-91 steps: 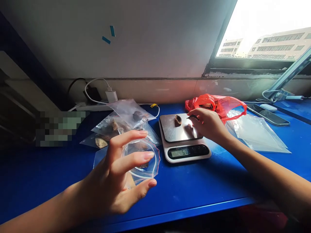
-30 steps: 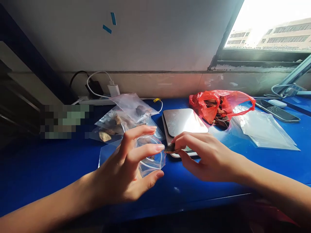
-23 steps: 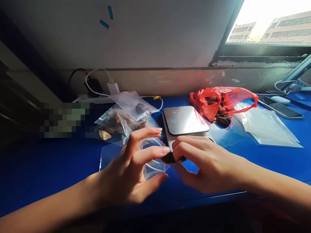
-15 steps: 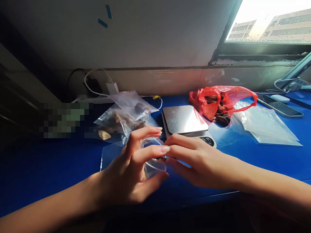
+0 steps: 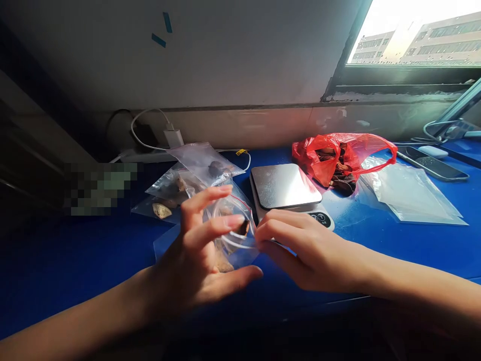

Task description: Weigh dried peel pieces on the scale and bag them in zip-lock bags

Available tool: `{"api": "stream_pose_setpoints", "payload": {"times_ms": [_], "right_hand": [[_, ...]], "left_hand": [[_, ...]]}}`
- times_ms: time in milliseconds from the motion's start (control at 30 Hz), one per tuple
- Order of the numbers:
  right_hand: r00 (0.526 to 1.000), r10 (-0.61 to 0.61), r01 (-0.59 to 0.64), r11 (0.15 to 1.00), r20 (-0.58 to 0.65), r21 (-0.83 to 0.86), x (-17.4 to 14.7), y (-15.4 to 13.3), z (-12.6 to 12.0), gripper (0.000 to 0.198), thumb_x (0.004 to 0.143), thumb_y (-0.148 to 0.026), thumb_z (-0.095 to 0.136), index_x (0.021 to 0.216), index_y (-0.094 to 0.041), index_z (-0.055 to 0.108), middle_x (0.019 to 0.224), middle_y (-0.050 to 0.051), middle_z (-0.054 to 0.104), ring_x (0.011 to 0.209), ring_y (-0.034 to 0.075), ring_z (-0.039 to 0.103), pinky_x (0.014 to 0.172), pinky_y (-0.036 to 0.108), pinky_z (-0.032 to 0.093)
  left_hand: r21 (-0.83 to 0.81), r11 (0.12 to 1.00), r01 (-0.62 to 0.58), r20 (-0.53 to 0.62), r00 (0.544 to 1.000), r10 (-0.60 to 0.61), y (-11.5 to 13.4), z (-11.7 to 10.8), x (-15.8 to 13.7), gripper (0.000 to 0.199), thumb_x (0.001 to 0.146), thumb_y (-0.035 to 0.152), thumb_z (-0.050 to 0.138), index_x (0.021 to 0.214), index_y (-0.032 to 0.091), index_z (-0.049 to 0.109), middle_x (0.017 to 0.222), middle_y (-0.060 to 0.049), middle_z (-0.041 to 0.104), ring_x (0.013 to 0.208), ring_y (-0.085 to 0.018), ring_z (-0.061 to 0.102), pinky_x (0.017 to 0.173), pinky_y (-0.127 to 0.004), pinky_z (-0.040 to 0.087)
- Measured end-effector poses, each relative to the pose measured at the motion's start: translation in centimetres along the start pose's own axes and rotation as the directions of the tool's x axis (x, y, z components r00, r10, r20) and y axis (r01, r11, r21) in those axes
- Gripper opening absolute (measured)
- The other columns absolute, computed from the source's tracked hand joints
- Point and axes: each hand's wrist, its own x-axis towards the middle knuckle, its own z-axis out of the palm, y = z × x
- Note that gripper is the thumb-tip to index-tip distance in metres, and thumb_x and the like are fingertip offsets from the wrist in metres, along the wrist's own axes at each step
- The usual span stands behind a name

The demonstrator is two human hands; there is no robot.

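A clear zip bag [image 5: 240, 253] with dried brown and tan pieces in it hangs in front of me, its mouth rounded open. My right hand [image 5: 300, 245] pinches the bag's right edge between thumb and fingers. Around the left side of the bag, my left hand [image 5: 206, 250] has its fingers and thumb spread apart; whether its palm touches the plastic I cannot tell. Just behind my hands stands a kitchen scale [image 5: 286, 185] with a bare metal plate. Several filled zip bags [image 5: 210, 163] lie behind my left hand.
A red plastic bag [image 5: 319, 165] of dark dried slices sits behind the scale to the right. Flat clear bags [image 5: 417, 193] are stacked beside it, and a phone [image 5: 438, 163] lies further right. A white charger [image 5: 174, 136] and cables stand along the wall.
My left fingers have spread and drawn back to the left from the bag's mouth. More of the bag and its contents shows. My right hand keeps its pinch, nearly in place.
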Motion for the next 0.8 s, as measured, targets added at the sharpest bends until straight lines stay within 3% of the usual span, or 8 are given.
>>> {"api": "stream_pose_setpoints", "payload": {"times_ms": [67,100,200,300,400,600,800], "right_hand": [[0.997,-0.046,0.043,0.998,-0.068,-0.043,-0.1,0.2,-0.6,0.011,0.094,-0.01,0.05,0.09,-0.018,0.056,0.086,0.008,0.067,0.074,0.014,0.06,0.065,0.025,0.048],[0.994,-0.049,0.045,0.998,-0.096,-0.05,-0.1,0.3,-1.1,0.011,0.092,-0.008,0.051,0.09,-0.019,0.054,0.087,0.007,0.067,0.074,0.014,0.06,0.065,0.025,0.049],[0.982,-0.014,-0.006,0.994,-0.186,-0.106,-0.3,0.6,-2.5,0.018,0.085,-0.004,0.05,0.086,-0.022,0.05,0.082,0.004,0.067,0.07,0.014,0.059,0.063,0.026,0.048],[0.957,0.022,-0.088,0.971,-0.288,-0.22,-0.3,1.4,-3.1,0.018,0.084,-0.005,0.051,0.085,-0.022,0.051,0.075,0.001,0.066,0.064,0.013,0.058,0.059,0.025,0.045],[0.934,0.084,-0.178,0.952,-0.347,-0.249,-0.2,2.8,-3.0,0.015,0.083,-0.007,0.054,0.084,-0.022,0.052,0.072,-0.001,0.065,0.06,0.011,0.057,0.056,0.024,0.043],[0.906,0.315,-0.31,0.949,-0.282,0.065,0.2,3.7,-1.9,0.008,0.089,-0.014,0.052,0.095,-0.019,0.054,0.073,-0.001,0.063,0.065,0.01,0.058,0.057,0.023,0.045],[0.919,0.297,-0.255,0.95,-0.26,0.182,0.0,3.0,-1.0,0.011,0.095,-0.016,0.05,0.105,-0.021,0.049,0.075,-0.003,0.058,0.063,0.009,0.054,0.05,0.02,0.04]], "left_hand": [[-0.058,0.984,0.169,-0.033,0.985,-0.171,-0.3,-0.6,0.2,0.081,0.078,0.046,0.085,0.143,0.036,0.038,0.148,-0.011,0.038,0.136,-0.039,0.046,0.106,-0.059,0.05],[-0.121,0.951,0.285,-0.034,0.956,-0.291,-0.5,-1.0,0.5,0.072,0.082,0.049,0.08,0.141,0.037,0.039,0.149,-0.01,0.038,0.134,-0.037,0.049,0.101,-0.056,0.053],[-0.308,0.751,0.584,0.1,0.805,-0.585,-0.9,-2.0,1.6,0.047,0.093,0.05,0.067,0.133,0.035,0.046,0.13,-0.007,0.057,0.105,-0.025,0.067,0.08,-0.039,0.061],[-0.329,0.582,0.743,0.287,0.666,-0.688,-0.8,-2.4,2.8,0.031,0.093,0.045,0.066,0.116,0.025,0.058,0.09,-0.002,0.068,0.073,-0.016,0.067,0.067,-0.028,0.058],[-0.3,0.493,0.817,0.355,0.575,-0.737,-0.6,-2.2,3.3,0.026,0.088,0.038,0.07,0.106,0.02,0.064,0.077,0.0,0.067,0.063,-0.012,0.061,0.063,-0.025,0.055],[-0.438,0.372,0.818,0.329,0.531,-0.781,-0.5,-1.7,3.2,0.028,0.084,0.041,0.072,0.099,0.019,0.064,0.068,0.003,0.064,0.05,-0.01,0.051,0.05,-0.023,0.043],[-0.441,0.339,0.831,0.304,0.494,-0.815,-0.8,-1.9,3.6,0.025,0.079,0.039,0.076,0.079,0.019,0.062,0.063,0.003,0.061,0.049,-0.009,0.049,0.049,-0.022,0.039]]}}
